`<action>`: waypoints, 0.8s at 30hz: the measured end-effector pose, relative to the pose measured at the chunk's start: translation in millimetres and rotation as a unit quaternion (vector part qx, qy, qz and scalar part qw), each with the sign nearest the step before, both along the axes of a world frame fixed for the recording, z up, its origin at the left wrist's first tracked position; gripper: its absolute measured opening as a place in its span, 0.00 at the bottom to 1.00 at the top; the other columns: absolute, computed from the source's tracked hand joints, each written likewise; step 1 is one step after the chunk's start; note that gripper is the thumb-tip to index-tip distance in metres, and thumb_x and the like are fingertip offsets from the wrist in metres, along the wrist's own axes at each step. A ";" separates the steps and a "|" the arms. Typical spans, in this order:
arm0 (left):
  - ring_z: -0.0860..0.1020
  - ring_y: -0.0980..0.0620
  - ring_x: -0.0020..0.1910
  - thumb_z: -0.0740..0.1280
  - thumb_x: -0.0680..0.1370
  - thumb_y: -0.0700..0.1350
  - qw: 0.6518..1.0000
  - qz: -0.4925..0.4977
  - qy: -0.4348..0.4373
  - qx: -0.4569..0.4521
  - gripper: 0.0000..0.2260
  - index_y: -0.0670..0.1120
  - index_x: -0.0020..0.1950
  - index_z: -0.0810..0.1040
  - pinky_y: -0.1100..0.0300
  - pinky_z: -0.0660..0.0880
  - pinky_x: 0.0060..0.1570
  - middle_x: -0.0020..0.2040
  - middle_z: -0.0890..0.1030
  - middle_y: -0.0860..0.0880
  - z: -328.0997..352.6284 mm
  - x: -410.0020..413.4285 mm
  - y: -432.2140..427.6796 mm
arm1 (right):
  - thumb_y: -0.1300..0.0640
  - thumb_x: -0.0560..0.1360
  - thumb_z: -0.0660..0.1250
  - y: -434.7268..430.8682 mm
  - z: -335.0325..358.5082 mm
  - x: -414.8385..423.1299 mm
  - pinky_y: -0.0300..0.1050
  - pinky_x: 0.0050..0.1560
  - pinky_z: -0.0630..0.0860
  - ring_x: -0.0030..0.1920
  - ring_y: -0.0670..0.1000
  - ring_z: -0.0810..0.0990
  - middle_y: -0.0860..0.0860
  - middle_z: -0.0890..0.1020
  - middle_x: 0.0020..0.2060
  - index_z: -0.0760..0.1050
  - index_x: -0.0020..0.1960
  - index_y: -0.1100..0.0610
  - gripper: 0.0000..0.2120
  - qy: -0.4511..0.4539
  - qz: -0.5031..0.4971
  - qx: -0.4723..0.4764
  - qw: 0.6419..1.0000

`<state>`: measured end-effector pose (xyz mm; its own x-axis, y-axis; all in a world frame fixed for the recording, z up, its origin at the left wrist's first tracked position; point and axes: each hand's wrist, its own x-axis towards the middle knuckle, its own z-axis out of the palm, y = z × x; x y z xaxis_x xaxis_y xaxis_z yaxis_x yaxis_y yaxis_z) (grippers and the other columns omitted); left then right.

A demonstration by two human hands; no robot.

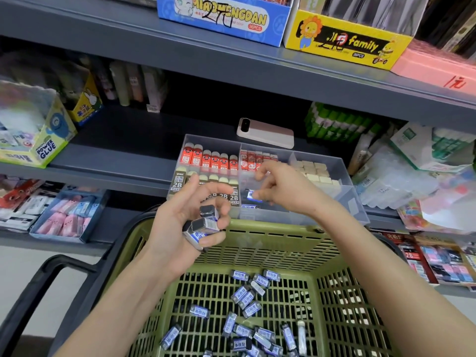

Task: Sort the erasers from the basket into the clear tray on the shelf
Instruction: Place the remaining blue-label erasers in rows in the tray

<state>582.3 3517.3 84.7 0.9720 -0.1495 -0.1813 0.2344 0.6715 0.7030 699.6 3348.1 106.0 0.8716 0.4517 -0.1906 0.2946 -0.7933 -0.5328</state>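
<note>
A: Right hand (280,189) pinches one black eraser in a blue-and-white sleeve (252,195) between thumb and forefinger, other fingers spread. It hangs over the front middle compartment of the clear plastic divided tray (346,181).

B: Left hand (180,222) is curled round a few matching erasers (206,224). More lie loose in the green slatted plastic basket (270,229).

A: Advice: lower it flat, label up, against the compartment wall. Then feed singles from the left.

Olive-green basket (270,244); black, blue-labelled erasers (244,297)
</note>
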 end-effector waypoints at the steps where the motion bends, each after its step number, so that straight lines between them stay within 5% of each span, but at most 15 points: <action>1: 0.69 0.51 0.31 0.60 0.76 0.57 1.000 0.000 0.001 -0.001 0.22 0.39 0.51 0.79 0.65 0.62 0.21 0.36 0.72 0.44 0.0 0.0 0.4 | 0.59 0.72 0.71 1.9 -1.2 0.6 0.39 0.37 0.68 0.32 0.47 0.75 0.48 0.78 0.31 0.72 0.44 0.56 0.08 -0.010 0.003 -0.014 1.000; 6: 0.69 0.52 0.31 0.60 0.76 0.58 1.000 -0.004 0.008 -0.009 0.21 0.40 0.50 0.80 0.65 0.62 0.21 0.37 0.73 0.45 -0.1 0.3 1.2 | 0.62 0.72 0.69 10.6 -6.1 -4.9 0.27 0.36 0.64 0.29 0.38 0.71 0.47 0.79 0.29 0.81 0.37 0.63 0.07 -0.084 0.013 -0.069 0.994; 11: 0.69 0.51 0.32 0.60 0.76 0.58 1.000 -0.010 0.008 -0.011 0.22 0.40 0.50 0.80 0.65 0.62 0.21 0.37 0.73 0.44 -1.6 0.2 0.8 | 0.66 0.72 0.64 10.6 -13.9 -3.3 0.43 0.44 0.70 0.46 0.61 0.79 0.65 0.81 0.43 0.79 0.44 0.70 0.07 -0.070 0.025 -0.072 0.995; 14: 0.69 0.52 0.32 0.61 0.75 0.58 1.000 -0.014 0.006 -0.010 0.21 0.41 0.50 0.80 0.65 0.62 0.22 0.37 0.73 0.45 -1.9 0.6 0.5 | 0.63 0.76 0.62 9.1 -14.3 0.2 0.47 0.49 0.71 0.52 0.61 0.78 0.64 0.81 0.49 0.78 0.50 0.69 0.11 -0.040 0.045 -0.115 0.992; 17: 0.70 0.52 0.31 0.61 0.75 0.58 1.000 -0.018 0.003 -0.009 0.21 0.41 0.50 0.80 0.65 0.62 0.22 0.37 0.73 0.45 -2.4 0.3 0.3 | 0.59 0.78 0.60 5.6 -10.9 -4.0 0.49 0.50 0.74 0.47 0.58 0.79 0.58 0.83 0.44 0.80 0.46 0.65 0.12 -0.103 0.054 -0.140 0.983; 20: 0.70 0.52 0.32 0.61 0.75 0.59 1.000 -0.020 0.001 -0.006 0.22 0.41 0.51 0.80 0.64 0.61 0.23 0.37 0.73 0.45 -2.4 0.2 0.2 | 0.53 0.77 0.63 5.4 2.3 -25.1 0.42 0.45 0.69 0.42 0.45 0.77 0.46 0.83 0.43 0.82 0.46 0.54 0.09 -0.197 0.019 0.011 0.980; 22: 0.70 0.52 0.32 0.62 0.74 0.59 1.000 -0.019 -0.002 0.001 0.23 0.41 0.52 0.81 0.63 0.61 0.24 0.37 0.75 0.45 -1.9 -0.4 -1.3 | 0.51 0.74 0.67 9.9 16.7 -49.3 0.35 0.41 0.67 0.39 0.41 0.74 0.41 0.81 0.39 0.81 0.48 0.47 0.05 -0.133 0.047 0.194 0.971; 24: 0.70 0.53 0.32 0.63 0.73 0.60 1.000 -0.017 -0.002 0.006 0.23 0.42 0.52 0.81 0.63 0.62 0.25 0.39 0.78 0.46 -1.0 -1.6 -3.6 | 0.47 0.72 0.68 16.0 23.6 -69.9 0.36 0.43 0.69 0.41 0.43 0.74 0.43 0.78 0.37 0.80 0.52 0.45 0.09 -0.104 0.101 0.211 0.967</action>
<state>580.7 3513.8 83.7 0.9671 -0.1805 -0.1791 0.2540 0.6548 0.7118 629.7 3364.0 129.6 0.7577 0.6155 0.2168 0.5557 -0.4345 -0.7088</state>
